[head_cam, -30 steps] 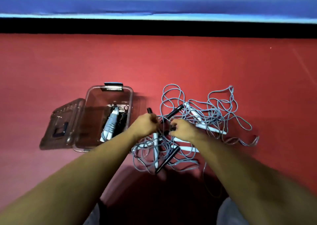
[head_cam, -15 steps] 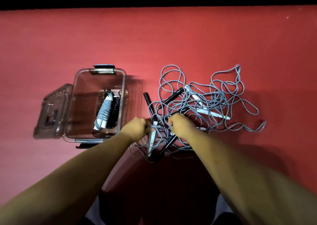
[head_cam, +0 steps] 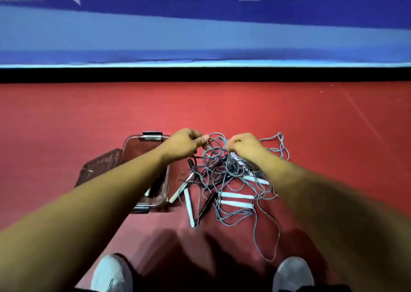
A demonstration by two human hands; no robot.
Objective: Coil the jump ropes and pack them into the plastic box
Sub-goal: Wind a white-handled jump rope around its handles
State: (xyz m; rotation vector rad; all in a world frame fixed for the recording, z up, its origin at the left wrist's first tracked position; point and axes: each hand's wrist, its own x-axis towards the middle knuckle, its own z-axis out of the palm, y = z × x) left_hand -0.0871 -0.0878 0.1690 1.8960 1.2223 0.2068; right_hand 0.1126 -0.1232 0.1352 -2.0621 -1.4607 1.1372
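A tangle of grey jump ropes (head_cam: 224, 171) with white and black handles hangs and trails over the red floor. My left hand (head_cam: 185, 143) pinches a strand of the tangle at its upper left. My right hand (head_cam: 244, 146) grips cord at its upper right, so both hands hold the bundle up. White handles (head_cam: 236, 195) and a black handle (head_cam: 208, 204) dangle or lie below. The clear plastic box (head_cam: 145, 139) stands open on the left, mostly hidden behind my left forearm. A dark coiled rope (head_cam: 155, 186) shows inside it.
The box's clear lid (head_cam: 100, 169) lies open to the left of the box. My two white shoes (head_cam: 112, 274) (head_cam: 293, 274) stand at the bottom. A loose cord end (head_cam: 270, 236) trails toward the right shoe. A black strip and blue wall (head_cam: 204, 47) bound the red floor ahead.
Both hands rose from the floor and lifted the tangle, so handles now dangle beneath. The view tilted up, showing the blue wall and my shoes.
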